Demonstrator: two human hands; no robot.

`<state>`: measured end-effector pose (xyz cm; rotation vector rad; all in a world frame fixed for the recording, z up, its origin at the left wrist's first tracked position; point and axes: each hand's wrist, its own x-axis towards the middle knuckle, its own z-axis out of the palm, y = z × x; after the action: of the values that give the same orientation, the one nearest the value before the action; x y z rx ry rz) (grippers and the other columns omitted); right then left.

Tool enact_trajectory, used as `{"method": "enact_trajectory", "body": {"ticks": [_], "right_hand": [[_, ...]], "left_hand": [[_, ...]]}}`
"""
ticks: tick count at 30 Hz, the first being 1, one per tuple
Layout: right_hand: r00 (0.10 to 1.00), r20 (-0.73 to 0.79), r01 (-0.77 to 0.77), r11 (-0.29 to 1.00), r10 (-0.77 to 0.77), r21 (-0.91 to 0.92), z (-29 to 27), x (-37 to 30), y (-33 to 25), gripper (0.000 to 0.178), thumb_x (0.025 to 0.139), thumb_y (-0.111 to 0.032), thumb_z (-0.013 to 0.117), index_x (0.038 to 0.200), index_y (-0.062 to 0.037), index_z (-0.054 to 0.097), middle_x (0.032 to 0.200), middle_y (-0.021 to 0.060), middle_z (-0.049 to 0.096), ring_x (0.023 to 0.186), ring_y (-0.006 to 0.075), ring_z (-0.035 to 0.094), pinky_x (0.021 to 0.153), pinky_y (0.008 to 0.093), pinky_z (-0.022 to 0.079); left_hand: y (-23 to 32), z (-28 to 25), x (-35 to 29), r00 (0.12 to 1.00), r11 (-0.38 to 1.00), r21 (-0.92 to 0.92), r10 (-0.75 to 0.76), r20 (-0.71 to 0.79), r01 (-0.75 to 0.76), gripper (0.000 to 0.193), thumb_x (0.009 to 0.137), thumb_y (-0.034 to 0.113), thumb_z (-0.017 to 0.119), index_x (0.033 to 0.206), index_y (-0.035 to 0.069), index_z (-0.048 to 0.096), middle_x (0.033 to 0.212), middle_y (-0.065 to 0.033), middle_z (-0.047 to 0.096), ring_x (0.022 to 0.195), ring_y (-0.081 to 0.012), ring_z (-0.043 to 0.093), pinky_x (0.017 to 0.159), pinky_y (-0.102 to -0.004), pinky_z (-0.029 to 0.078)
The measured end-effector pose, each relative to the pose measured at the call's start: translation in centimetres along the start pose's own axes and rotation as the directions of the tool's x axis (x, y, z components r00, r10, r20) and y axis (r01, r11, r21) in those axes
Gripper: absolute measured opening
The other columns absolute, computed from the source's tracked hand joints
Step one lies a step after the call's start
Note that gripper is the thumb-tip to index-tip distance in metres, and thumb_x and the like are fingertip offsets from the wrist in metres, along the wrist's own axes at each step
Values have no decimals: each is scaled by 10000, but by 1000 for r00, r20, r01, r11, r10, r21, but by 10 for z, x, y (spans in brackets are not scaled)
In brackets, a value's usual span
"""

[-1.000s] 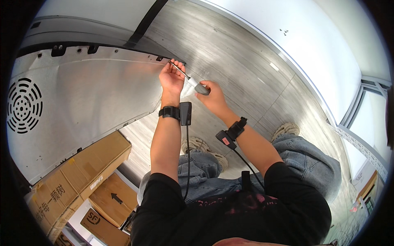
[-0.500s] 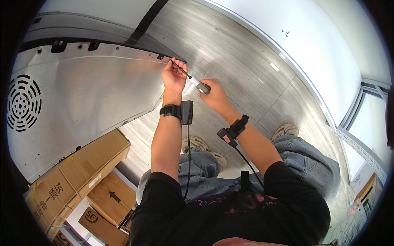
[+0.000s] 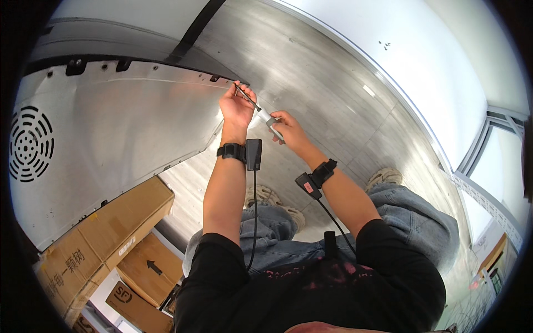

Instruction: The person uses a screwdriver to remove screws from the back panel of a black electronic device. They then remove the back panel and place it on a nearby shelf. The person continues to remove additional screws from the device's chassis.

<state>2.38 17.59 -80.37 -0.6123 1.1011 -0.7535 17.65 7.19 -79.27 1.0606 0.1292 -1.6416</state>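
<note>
A screwdriver with a grey and pale handle [image 3: 273,125] and a long dark shaft [image 3: 250,99] slants up and left toward the corner of a large metal panel [image 3: 133,127]. My right hand [image 3: 290,132] is closed around the handle. At the shaft's far end, my left hand [image 3: 237,108] has its palm turned up and its fingers curled by the tip, close to the panel's dark edge. The tip and whatever it touches are hidden by the fingers. Both wrists wear black straps with small cabled boxes.
Round vent slots [image 3: 26,145] pierce the panel at left. Below it stand several cardboard boxes [image 3: 111,222]. Grey wood-look floor [image 3: 327,89] lies beyond my hands, with a white wall [image 3: 422,72] at right. My shoe [image 3: 385,176] is at the right.
My right hand has shifted its grip on the handle, with the fingers more loosely spread. The left hand stays by the shaft tip. The view has shifted slightly.
</note>
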Motion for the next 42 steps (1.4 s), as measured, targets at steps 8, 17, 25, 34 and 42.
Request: {"method": "enact_trajectory", "body": {"ticks": [8,17,25,34,42], "right_hand": [[987,-157,8,981,22,192,-61,-20,-19,296,843,-130,457,1121,-51,524,803,71,608,583,131,565,493,255,427],[841,-540,230,922,-28,311,-156,-72,-22,316,861,-96,430,1161,-53,519,789,90,613,530,133,561,454,262,431],[755,-649,254,871,93,420,-178,-92,0,299,866,-107,458,1156,-74,522,798,72,611,535,118,558,452,244,427],[773,-626,206,894,100,397,-159,-86,7,314,866,-119,461,1172,-75,515,816,76,610,546,125,557,451,252,424],[834,-549,119,949,65,293,-122,-56,10,340,857,-90,468,1193,-46,503,849,90,605,601,141,570,505,276,442]], "left_hand": [[-59,53,11,985,933,357,-11,170,-51,163,945,183,463,1040,61,516,821,-63,577,741,-184,584,700,-363,533],[-181,172,39,893,396,809,69,445,-434,207,884,207,594,980,27,628,839,-39,624,768,-143,587,705,-290,477],[-246,215,63,589,-373,548,3,808,-749,179,771,214,689,860,59,676,793,-45,630,773,-217,581,697,-347,466],[-238,200,66,530,-319,509,25,848,-799,194,769,194,685,915,69,655,777,-39,624,772,-217,572,694,-353,462],[-161,79,67,877,240,844,169,450,-480,239,850,201,607,1037,53,604,873,-56,632,791,-175,588,710,-302,470]]}}
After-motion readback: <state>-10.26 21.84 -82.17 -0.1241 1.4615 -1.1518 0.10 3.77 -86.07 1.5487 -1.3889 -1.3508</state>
